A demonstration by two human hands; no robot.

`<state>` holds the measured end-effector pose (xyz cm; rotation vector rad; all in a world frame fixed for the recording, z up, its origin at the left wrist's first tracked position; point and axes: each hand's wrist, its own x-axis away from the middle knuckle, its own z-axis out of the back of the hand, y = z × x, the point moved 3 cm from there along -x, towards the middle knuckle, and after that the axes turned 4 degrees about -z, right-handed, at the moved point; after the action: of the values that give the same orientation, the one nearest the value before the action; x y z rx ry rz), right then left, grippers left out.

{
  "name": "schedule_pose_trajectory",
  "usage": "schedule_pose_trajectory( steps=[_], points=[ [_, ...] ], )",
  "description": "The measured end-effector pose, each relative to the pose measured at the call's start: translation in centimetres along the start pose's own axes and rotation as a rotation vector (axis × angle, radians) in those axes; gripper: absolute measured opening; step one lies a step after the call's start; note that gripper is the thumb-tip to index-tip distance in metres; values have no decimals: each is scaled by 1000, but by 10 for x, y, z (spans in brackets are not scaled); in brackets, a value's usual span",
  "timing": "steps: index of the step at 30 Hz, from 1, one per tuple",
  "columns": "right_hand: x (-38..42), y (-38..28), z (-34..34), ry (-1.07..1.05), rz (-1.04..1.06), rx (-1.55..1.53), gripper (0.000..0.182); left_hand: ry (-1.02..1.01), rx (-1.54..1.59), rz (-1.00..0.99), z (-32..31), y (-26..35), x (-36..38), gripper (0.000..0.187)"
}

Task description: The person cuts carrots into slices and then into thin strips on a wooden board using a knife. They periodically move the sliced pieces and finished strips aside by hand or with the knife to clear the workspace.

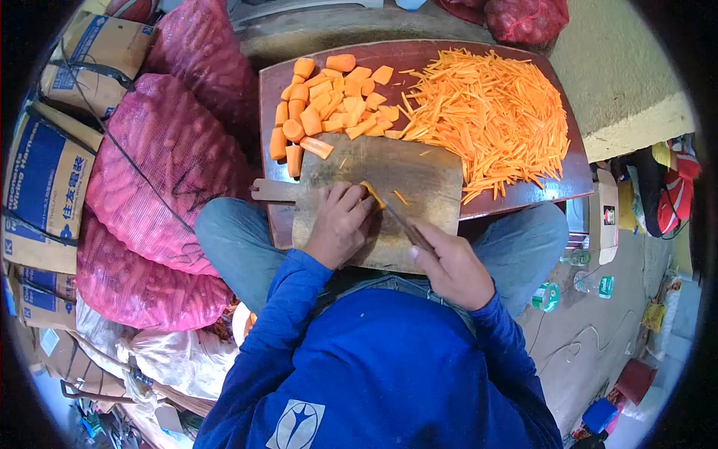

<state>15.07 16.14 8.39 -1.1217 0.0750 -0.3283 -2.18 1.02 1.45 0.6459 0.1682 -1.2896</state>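
A worn wooden cutting board (pixel 407 239) with a handle on its left lies over the near edge of a dark red table (pixel 419 51). My right hand (pixel 454 268) grips a knife (pixel 407 227), its blade pointing up and left. My left hand (pixel 340 226) is on the board with curled fingers, beside a small orange carrot piece (pixel 372 194) at the knife's tip; the fingertips are partly hidden. One thin carrot strip (pixel 401 197) lies right of the blade. Behind the board, carrot chunks (pixel 329 101) are at the left and a heap of carrot strips (pixel 493 112) at the right.
Pink mesh sacks (pixel 161 172) and cardboard boxes (pixel 45 187) are stacked at the left. A red mesh bag (pixel 526 21) is beyond the table. Plastic bottles (pixel 594 284) lie on the floor at the right, near a concrete ledge (pixel 636 112).
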Motion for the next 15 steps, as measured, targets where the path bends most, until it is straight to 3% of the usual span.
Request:
schedule_pose_trajectory(
  steps=[6,15],
  points=[
    [8,-7,-6,-86,-29,101,44,20,-30,-41,3,2,0,34],
    [-35,-5,-17,-125,-64,213,32,79,-26,25,6,7,-7,31]
  ],
)
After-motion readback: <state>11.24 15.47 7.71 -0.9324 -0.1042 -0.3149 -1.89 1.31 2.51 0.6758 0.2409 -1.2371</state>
